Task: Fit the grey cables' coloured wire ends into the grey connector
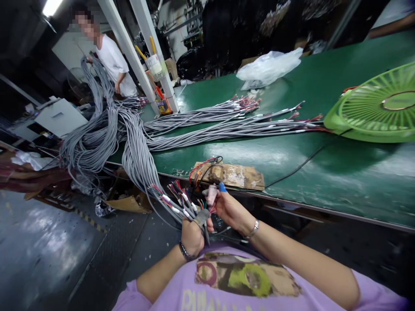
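My left hand (192, 236) is closed around a grey cable near its stripped end, with a grey wrap on the thumb. My right hand (232, 211) has pale and blue coverings on its fingertips, which are pinched at the thin coloured wires (212, 210) coming out of that cable. Just beyond my left hand hangs a bunch of grey cables (142, 157), their ends fanned into red, green and white wires (175, 190) with white sleeves. Against the bench edge, close to my right hand, lies a worn wooden block (241, 176) with a red and a black wire on it.
More grey cable bundles (201, 136) lie along the green bench (324, 172). A green fan (376, 108) stands at right, its dark cord crossing the bench. Behind are a clear plastic bag (270, 67) and white posts (152, 47). A person (113, 58) handles cables at far left.
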The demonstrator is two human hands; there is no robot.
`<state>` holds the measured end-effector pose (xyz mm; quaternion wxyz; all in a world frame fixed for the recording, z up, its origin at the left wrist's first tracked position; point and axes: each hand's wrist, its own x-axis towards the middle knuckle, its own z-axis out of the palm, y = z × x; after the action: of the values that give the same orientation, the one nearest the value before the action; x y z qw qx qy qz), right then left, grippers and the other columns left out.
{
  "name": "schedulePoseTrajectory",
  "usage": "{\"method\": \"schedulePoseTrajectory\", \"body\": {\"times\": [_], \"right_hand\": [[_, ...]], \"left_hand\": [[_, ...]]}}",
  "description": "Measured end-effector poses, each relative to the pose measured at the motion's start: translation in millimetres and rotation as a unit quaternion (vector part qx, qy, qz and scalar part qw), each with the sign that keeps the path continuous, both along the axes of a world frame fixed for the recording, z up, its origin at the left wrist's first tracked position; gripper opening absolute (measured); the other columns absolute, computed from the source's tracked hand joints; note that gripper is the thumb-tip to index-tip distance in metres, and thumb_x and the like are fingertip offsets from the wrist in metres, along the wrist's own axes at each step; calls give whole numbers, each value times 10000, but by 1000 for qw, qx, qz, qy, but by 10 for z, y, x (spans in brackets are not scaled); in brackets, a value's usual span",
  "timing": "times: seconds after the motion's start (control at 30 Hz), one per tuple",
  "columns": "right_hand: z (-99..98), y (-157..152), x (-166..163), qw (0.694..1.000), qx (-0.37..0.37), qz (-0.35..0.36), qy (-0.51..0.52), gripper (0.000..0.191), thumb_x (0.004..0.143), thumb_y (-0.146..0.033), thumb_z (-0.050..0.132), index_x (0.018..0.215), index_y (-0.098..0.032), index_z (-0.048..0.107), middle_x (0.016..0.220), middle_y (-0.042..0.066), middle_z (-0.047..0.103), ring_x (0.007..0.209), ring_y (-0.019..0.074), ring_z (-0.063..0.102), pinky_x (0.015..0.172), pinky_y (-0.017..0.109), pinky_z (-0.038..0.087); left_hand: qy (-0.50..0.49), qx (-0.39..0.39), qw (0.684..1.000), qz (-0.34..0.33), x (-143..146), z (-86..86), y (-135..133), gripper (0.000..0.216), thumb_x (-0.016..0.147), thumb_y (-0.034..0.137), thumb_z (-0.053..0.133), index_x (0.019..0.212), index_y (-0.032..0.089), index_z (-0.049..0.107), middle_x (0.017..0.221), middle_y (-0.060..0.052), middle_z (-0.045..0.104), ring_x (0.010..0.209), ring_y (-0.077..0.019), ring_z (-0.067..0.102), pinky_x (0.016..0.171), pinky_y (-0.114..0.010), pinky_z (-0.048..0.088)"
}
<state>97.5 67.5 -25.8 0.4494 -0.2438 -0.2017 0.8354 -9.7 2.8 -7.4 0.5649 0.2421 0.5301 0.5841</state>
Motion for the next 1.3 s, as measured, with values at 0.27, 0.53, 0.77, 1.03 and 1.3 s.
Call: {"method": "schedulePoseTrajectory", "body": {"times": [0.27,0.53,0.77,1.03,1.3], "right_hand": [[65,-81,73,999,-19,50,3,258,815,-414,585,845,-165,645,779,44,660,604,104,565,564,218,466],[98,-85,80,1000,-4,20,-23,313,780,-480,607,763,-170,644,700,22,624,580,93,547,546,207,458],[158,-213,92,984,112,117,-78,334,716,-476,672,763,-168,551,564,-8,593,513,138,580,521,259,403],[168,-292,108,964,177,117,-158,272,767,-423,625,715,-177,522,473,-3,614,434,160,584,469,250,344],[212,-317,89,969,157,98,-162,307,728,-470,646,688,-188,532,508,3,632,460,170,593,481,270,379]], "left_hand": [[-1,11,1000,17,-49,13,-95,262,605,364,723,555,151,579,443,18,558,367,-79,475,386,-197,382],[12,20,999,30,-8,32,-65,301,624,394,717,549,143,570,458,17,560,383,-77,487,398,-190,373],[50,29,998,21,-4,-54,-34,305,660,406,696,547,147,580,452,6,568,387,-90,500,402,-197,383],[129,33,983,-126,-132,-146,-114,263,676,388,708,654,139,628,473,-6,599,378,-105,514,411,-214,418],[69,17,997,-41,-100,-143,-100,307,658,417,709,589,141,595,457,-4,587,372,-105,507,392,-210,397]]}}
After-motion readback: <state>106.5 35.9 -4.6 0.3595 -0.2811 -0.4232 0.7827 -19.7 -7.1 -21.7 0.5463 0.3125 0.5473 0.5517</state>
